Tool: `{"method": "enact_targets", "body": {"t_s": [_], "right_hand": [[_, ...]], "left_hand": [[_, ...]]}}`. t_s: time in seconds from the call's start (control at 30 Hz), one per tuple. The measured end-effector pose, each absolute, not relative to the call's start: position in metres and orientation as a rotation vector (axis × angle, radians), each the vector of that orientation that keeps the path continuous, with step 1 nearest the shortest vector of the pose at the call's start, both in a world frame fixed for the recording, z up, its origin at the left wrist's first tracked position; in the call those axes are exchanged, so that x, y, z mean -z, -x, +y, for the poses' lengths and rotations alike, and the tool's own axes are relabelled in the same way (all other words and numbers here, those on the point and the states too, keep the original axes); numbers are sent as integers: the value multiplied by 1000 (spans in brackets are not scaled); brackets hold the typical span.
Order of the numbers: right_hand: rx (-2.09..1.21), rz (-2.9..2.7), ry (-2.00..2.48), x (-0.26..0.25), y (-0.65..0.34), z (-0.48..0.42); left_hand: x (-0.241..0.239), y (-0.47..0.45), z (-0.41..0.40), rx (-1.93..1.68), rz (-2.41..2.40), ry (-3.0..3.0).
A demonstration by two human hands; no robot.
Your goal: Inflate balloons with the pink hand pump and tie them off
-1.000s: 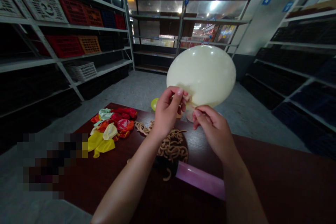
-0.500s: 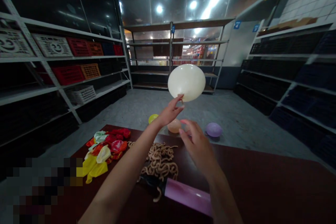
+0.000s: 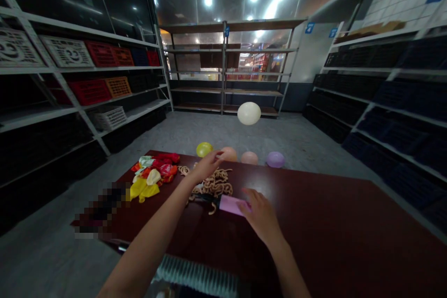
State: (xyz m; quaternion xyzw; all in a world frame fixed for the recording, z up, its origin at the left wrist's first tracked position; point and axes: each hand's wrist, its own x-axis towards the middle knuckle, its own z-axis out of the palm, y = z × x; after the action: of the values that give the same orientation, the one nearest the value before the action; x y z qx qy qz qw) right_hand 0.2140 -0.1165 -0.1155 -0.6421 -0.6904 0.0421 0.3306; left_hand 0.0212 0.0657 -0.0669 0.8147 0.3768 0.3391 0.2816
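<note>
1 pink pump (image 3: 233, 205), dark end L

table (image 3: 331, 223): dark glossy wood | balloon (image 3: 249, 113): smooth rubber | pump (image 3: 232, 205): matt plastic

Warehouse-like storeroom: metal shelving (image 3: 70, 72) with plastic crates (image 3: 101, 53) left of the left hand (image 3: 206, 167), more racks (image 3: 223, 56) far ahead, dark shelves (image 3: 384, 79) right of the right hand (image 3: 260, 214), concrete floor (image 3: 209, 125) beyond, blue aisle signs (image 3: 309, 28) above.

A pixelated patch (image 3: 101, 212) masks part of the table (image 3: 331, 223), and the right hand (image 3: 261, 219) covers one end of the pink tube (image 3: 228, 204).
</note>
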Motion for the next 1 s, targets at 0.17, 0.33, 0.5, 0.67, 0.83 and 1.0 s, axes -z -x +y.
{"method": "enact_targets", "body": {"t_s": [0.17, 0.33, 0.5, 0.67, 0.83, 1.0], "right_hand": [[104, -2060, 1959, 127, -183, -136], [72, -1957, 2020, 125, -184, -149], [-513, -1447, 1870, 118, -190, -149], [-1330, -1104, 1332, 113, -174, -151], [-1602, -1059, 1144, 120, -159, -153], [-1674, -954, 1121, 131, -156, -149]], "left_hand": [[110, 36, 27, -1031, 1201, -2092], [135, 84, -8, -1257, 1413, -1952], [144, 117, -27, -1390, 1658, -1878], [145, 147, -27, -1280, 1998, -1920], [152, 182, -27, -1084, 2150, -1932], [165, 200, -31, -917, 2250, -1940]]}}
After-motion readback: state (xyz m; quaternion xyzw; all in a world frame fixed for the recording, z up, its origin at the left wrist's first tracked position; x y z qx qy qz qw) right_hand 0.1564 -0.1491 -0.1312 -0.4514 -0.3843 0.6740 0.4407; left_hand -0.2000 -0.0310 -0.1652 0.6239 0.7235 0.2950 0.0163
